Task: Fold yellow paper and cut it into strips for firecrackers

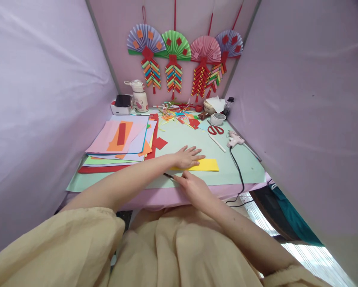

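A folded strip of yellow paper (pixel 210 165) lies near the front edge of the table. My left hand (pixel 188 157) rests flat on its left part, fingers spread, and covers some of it. Just in front of the strip, my right hand (pixel 195 189) is closed around a slim dark tool (pixel 168 175). The tool's end sticks out to the left beyond my fingers; its exact kind is too small to make out. A red paper square (pixel 160 143) lies behind my left forearm.
Coloured paper sheets (pixel 119 137) are stacked at left. At right are red-handled scissors (pixel 215 130), a white stick (pixel 217 143) and a glue gun (pixel 235 138) with a black cord. Paper scraps, a bottle (pixel 140 97) and a tape roll (pixel 217 118) stand behind. Paper fans (pixel 175 44) hang above.
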`<action>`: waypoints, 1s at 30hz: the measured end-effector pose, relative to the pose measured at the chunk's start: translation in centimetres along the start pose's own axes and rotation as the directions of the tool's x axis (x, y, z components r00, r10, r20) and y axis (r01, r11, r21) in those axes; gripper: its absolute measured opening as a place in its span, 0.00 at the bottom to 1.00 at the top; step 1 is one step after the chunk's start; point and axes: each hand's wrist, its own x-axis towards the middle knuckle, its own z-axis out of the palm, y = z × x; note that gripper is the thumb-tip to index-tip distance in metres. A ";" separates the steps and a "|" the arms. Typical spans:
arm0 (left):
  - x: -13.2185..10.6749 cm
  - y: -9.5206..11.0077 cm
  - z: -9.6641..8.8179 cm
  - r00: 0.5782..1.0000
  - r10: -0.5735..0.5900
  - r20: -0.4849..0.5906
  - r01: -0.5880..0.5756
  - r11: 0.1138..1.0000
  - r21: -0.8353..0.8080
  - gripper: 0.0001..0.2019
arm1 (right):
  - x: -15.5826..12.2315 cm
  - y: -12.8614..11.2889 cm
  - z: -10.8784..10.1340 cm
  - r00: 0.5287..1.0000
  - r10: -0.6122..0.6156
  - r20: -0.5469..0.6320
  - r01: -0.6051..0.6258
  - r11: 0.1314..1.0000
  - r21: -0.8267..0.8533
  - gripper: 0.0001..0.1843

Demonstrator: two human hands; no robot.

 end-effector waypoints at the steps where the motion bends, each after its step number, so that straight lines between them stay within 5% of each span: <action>1: 0.0 -0.1 0.1 1.000 0.008 -0.012 -0.008 1.000 -0.008 0.27 | -0.6 0.0 -0.1 1.000 0.006 -0.005 -0.006 1.000 0.030 0.21; 7: -0.7 -0.5 -0.3 0.986 0.007 -0.165 -0.028 0.992 -0.124 0.25 | -6.3 4.3 -0.9 0.986 0.167 0.011 -0.161 0.931 0.329 0.14; 11: -2.3 0.2 -1.2 0.944 -0.104 -0.313 0.079 0.993 -0.091 0.26 | -8.3 8.7 -1.8 0.909 0.414 -0.053 -0.353 0.829 0.434 0.12; 14: -3.6 1.4 -1.1 0.934 -0.203 -0.294 0.207 0.978 -0.020 0.31 | -8.4 10.5 -2.3 0.854 0.513 -0.085 -0.402 0.754 0.519 0.15; 18: -4.3 2.7 -0.4 0.910 -0.335 -0.243 0.339 0.940 -0.028 0.30 | -7.6 10.7 -1.9 0.799 0.581 -0.157 -0.390 0.698 0.601 0.18; 25: -4.4 3.5 -0.4 0.896 -0.400 -0.194 0.377 0.915 -0.146 0.24 | -7.3 10.9 0.3 0.808 0.572 -0.141 -0.356 0.665 0.656 0.20; 30: -4.8 4.5 -0.5 0.884 -0.409 -0.228 0.404 0.912 -0.071 0.24 | -7.6 11.5 1.1 0.801 0.579 -0.150 -0.365 0.672 0.645 0.20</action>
